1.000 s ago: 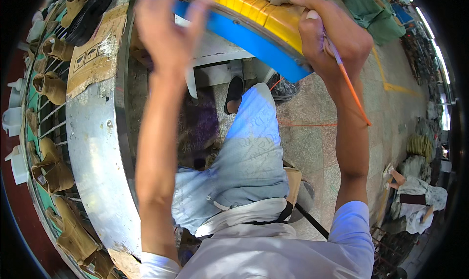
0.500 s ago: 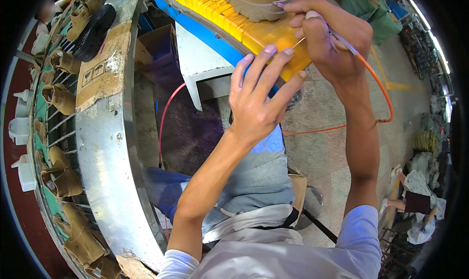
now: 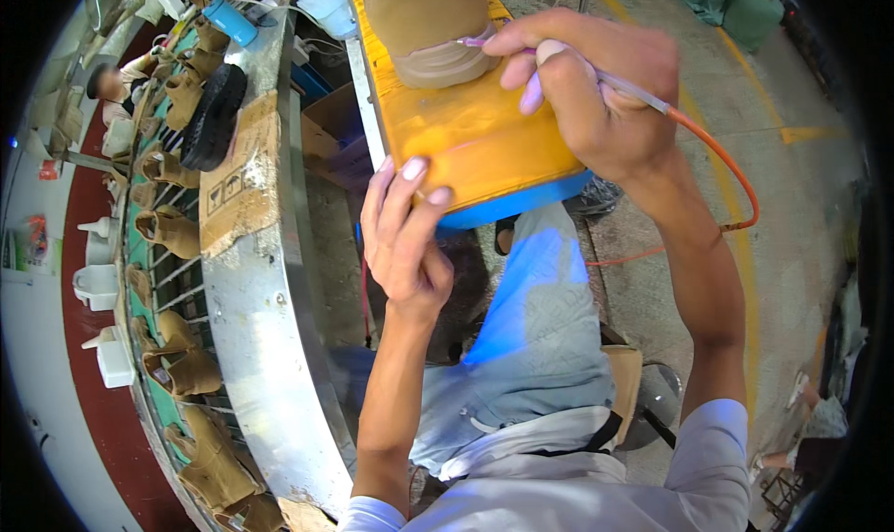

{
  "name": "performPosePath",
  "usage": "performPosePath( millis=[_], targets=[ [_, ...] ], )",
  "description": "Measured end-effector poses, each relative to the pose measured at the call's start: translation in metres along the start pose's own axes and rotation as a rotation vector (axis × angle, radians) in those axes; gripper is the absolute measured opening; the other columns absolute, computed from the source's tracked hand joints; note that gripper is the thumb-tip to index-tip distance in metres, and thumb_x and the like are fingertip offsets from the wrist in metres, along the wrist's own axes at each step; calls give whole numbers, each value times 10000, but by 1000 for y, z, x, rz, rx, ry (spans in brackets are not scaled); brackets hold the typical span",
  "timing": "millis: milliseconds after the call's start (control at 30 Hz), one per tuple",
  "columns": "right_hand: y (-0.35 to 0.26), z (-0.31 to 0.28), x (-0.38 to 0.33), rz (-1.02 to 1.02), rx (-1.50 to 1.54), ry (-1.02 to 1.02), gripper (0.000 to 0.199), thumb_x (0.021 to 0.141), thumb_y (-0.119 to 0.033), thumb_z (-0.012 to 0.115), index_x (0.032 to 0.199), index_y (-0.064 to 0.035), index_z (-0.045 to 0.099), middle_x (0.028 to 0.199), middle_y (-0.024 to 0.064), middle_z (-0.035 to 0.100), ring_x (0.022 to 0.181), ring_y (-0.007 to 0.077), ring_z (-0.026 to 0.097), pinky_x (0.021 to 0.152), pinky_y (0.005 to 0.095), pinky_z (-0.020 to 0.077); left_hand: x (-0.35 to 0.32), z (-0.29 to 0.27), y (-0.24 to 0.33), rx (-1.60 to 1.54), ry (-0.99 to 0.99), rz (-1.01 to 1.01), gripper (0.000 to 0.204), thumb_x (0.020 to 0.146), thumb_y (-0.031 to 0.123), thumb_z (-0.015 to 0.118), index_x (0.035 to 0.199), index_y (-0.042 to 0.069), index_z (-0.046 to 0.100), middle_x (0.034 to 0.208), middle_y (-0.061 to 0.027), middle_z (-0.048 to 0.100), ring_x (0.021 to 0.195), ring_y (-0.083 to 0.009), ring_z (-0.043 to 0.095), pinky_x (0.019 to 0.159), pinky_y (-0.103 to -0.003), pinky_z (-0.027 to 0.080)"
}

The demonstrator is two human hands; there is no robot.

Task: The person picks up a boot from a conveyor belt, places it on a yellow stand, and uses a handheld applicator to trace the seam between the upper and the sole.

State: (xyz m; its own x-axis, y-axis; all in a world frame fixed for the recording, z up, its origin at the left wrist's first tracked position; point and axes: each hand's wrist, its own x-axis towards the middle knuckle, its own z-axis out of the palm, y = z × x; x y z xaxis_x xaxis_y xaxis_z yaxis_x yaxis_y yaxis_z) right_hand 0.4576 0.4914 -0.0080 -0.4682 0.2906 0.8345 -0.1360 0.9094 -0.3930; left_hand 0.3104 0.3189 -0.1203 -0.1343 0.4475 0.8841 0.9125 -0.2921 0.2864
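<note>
A tan boot (image 3: 426, 15) with a beige sole (image 3: 445, 64) stands on a yellow-covered board (image 3: 484, 150), its upper part cut off by the picture's top edge. My right hand (image 3: 605, 94) is closed around a slim pen-shaped tool (image 3: 626, 88), which trails an orange hose (image 3: 726, 159). The tool's tip meets the boot near the seam between upper and sole. My left hand (image 3: 405, 243) is open, its fingertips resting on the board's near left corner. Nothing shows in its fingers.
Left of me runs a metal-edged bench (image 3: 251, 318) bearing cardboard (image 3: 244, 178) and a black sole (image 3: 214, 117). Beyond it, a rack holds several tan boots (image 3: 182, 355) beside white bottles (image 3: 114, 357). A blue cup (image 3: 230, 21) stands at the far end. Another person (image 3: 116, 89) is at far left.
The view has swung, so the board and boot now sit further left. My left hand has come down onto the board's corner. My right hand keeps the tool at the boot's sole edge.
</note>
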Motion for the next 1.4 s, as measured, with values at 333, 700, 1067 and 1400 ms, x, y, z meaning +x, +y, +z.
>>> performPosePath(
  millis=[333,700,1067,1400],
  targets=[
    [12,41,-17,-99,-14,255,154,771,-14,688,901,-88,728,627,47,622,489,179,597,462,310,461,-7,-6,-67,-53,170,9,175,1118,46,342,1207,7,487,1359,-287,579,1302,-391,575,1139,-510,429],
    [30,72,-10,-158,-176,162,281,769,-21,626,1022,-68,737,747,74,666,575,251,636,526,337,516,67,-39,-90,-147,-53,-532,470,1132,338,381,1355,-39,548,1509,-240,509,1412,-307,479,1213,-414,315],
    [50,47,0,-242,-343,149,274,795,-26,615,1043,-71,723,747,74,631,584,241,619,534,339,504,67,-23,-90,243,-45,-439,578,1143,406,306,1391,-32,591,1357,-235,637,1268,-316,602,1087,-369,425],
    [66,28,-10,-203,-358,106,274,804,1,586,1041,-30,720,770,96,657,627,222,648,572,306,518,74,-24,-105,63,-88,-494,580,1151,377,275,1401,-49,579,1362,-209,634,1287,-254,579,1121,-342,391]
  ],
)
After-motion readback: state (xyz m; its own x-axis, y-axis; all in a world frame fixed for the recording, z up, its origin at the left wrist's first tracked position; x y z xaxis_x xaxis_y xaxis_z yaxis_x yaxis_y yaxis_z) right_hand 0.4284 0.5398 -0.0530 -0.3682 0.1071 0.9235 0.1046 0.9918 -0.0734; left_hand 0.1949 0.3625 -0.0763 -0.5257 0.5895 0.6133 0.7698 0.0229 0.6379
